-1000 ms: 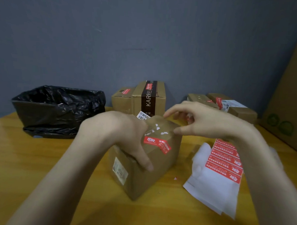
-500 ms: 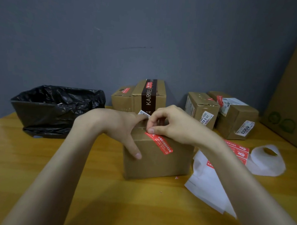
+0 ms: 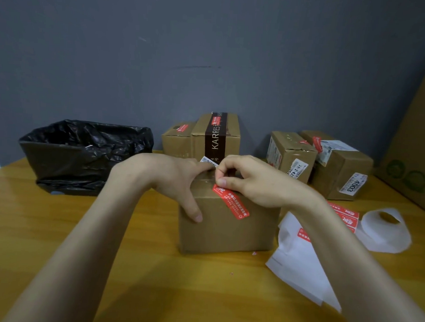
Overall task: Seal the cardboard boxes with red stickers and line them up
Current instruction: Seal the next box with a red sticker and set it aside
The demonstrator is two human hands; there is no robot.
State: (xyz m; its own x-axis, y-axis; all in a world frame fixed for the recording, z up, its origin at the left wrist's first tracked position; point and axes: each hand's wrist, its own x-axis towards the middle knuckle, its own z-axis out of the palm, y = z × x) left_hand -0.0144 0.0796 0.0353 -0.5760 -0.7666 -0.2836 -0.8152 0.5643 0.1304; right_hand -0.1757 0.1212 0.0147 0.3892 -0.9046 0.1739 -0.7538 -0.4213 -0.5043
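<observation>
A brown cardboard box [image 3: 228, 229] stands on the wooden table [image 3: 57, 227] in front of me. A red sticker [image 3: 231, 202] runs from its top over the front edge and down the front face. My left hand [image 3: 174, 178] grips the box's top left corner, fingers on top and thumb down the front face. The thumb and curled forefinger of my right hand [image 3: 252, 180] pinch the sticker's upper end on the box top. A sheet of red stickers [image 3: 345, 215] lies to the right, partly hidden by my right forearm.
At the back, boxes with red stickers stand against the wall: two in the middle [image 3: 216, 136] and two at the right [image 3: 340, 169]. A black bag-lined bin [image 3: 85, 153] sits at the left. White backing paper [image 3: 299, 259], a paper roll [image 3: 383, 229] and a large leaning cardboard [image 3: 416, 145] are on the right.
The box was tilted and turned a second ago; it now stands flat with its front face toward me. My right hand came down onto the sticker's upper end.
</observation>
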